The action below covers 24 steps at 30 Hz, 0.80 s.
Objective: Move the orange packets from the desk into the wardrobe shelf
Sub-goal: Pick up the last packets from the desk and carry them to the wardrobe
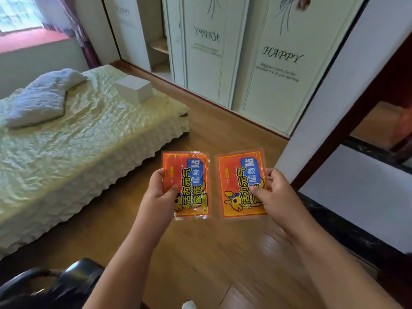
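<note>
I hold two orange packets with blue labels and a cartoon animal, side by side above the wooden floor. My left hand (161,189) pinches the left packet (189,181) at its left edge, thumb on the front. My right hand (273,192) pinches the right packet (239,181) at its right edge, thumb across the print. The white wardrobe (263,63) with "HAPPY" lettering stands ahead along the far wall. One door is slid aside, showing a wooden shelf (160,45) in the gap. The desk is not in view.
A bed (73,134) with a pale yellow cover fills the left, with a folded white blanket (42,97) and a white box (134,88) on it. A white wall corner with dark trim (338,103) stands at the right. A black chair (55,282) sits at the bottom left.
</note>
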Tool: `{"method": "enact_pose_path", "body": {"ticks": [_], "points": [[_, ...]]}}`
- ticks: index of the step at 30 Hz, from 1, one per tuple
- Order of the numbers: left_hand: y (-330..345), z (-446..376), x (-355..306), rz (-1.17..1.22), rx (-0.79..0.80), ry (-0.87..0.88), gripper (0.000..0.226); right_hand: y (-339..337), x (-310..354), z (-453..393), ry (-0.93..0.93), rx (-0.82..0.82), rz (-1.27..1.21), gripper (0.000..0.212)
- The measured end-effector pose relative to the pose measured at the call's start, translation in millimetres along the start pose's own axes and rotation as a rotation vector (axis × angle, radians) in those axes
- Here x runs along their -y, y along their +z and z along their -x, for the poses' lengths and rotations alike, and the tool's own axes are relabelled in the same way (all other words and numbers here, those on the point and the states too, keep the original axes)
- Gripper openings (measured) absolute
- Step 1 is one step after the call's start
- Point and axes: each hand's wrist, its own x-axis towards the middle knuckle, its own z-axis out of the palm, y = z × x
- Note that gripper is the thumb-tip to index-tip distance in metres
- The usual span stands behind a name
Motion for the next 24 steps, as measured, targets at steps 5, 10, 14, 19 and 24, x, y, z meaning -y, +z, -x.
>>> {"method": "enact_pose_path", "body": {"ticks": [5, 10, 14, 19, 24], "points": [[-4.0, -42.6, -9.3, -0.005, 0.043, -0.003, 0.033, 13.3, 11.7, -24.6, -0.011, -0.055, 0.065, 0.035], [5.1, -83.4, -15.2, -0.031, 0.067, -0.012, 0.035, 7.0, 20.1, -63.1, 0.008, -0.097, 0.089, 0.034], [24.7, -120.7, -26.0, -0.043, 0.078, -0.009, 0.034, -5.4, 32.8, -105.8, -0.003, -0.096, 0.094, 0.031], [62.1, -177.9, -47.7, -0.048, 0.065, 0.009, 0.035, -31.4, 53.5, -173.0, -0.006, -0.083, 0.035, 0.031], [107.7, -233.9, -73.9, -0.022, 0.060, 0.037, 0.036, -59.7, 77.9, -244.1, -0.030, -0.068, -0.010, 0.032]]}}
